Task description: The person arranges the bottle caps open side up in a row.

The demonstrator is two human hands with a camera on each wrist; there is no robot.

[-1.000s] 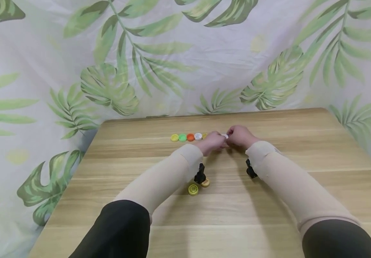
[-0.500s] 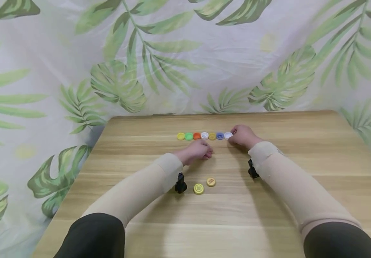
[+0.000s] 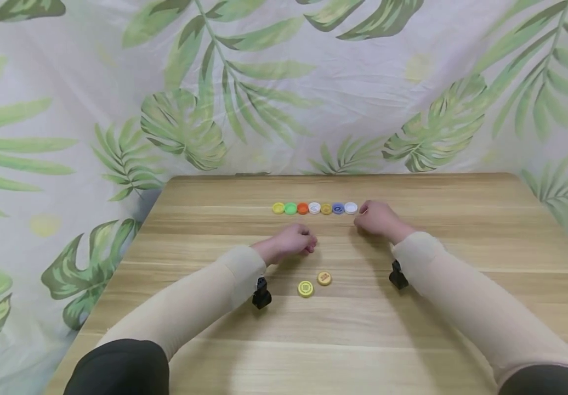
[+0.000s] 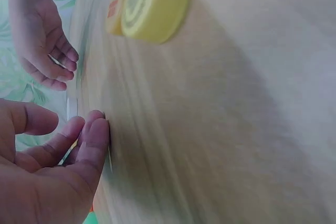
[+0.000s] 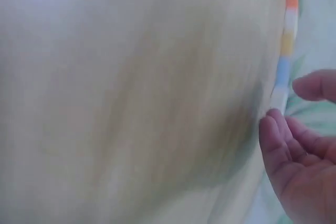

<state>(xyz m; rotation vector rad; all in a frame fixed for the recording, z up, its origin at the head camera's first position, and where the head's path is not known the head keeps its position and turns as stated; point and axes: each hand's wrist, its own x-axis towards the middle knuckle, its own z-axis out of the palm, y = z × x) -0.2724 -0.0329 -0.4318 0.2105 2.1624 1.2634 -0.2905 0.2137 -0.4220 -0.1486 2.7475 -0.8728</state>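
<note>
A straight row of bottle caps lies at the far middle of the table, running yellow (image 3: 278, 208), green (image 3: 290, 208), orange (image 3: 302, 208), white (image 3: 314, 208), gold (image 3: 326, 208), blue (image 3: 338, 208) and white (image 3: 350, 208). My right hand (image 3: 380, 219) is just right of the last white cap, fingers loosely bent, nothing held. Nearer me than the row, my left hand (image 3: 291, 241) hovers with relaxed fingers and thumb apart. Below it lie two more caps, a yellow one (image 3: 306, 289) and an orange-yellow one (image 3: 324, 278) with red print.
The wooden table (image 3: 387, 318) reaches back to a leaf-patterned cloth (image 3: 264, 109) hanging behind it. A small black wrist camera (image 3: 261, 294) sits under the left sleeve, and another black camera (image 3: 398, 276) under the right.
Both hands have come away from the row's right end. The left hand moved left and toward me, uncovering the gold and blue caps; the right let go of the last white cap and drew right.
</note>
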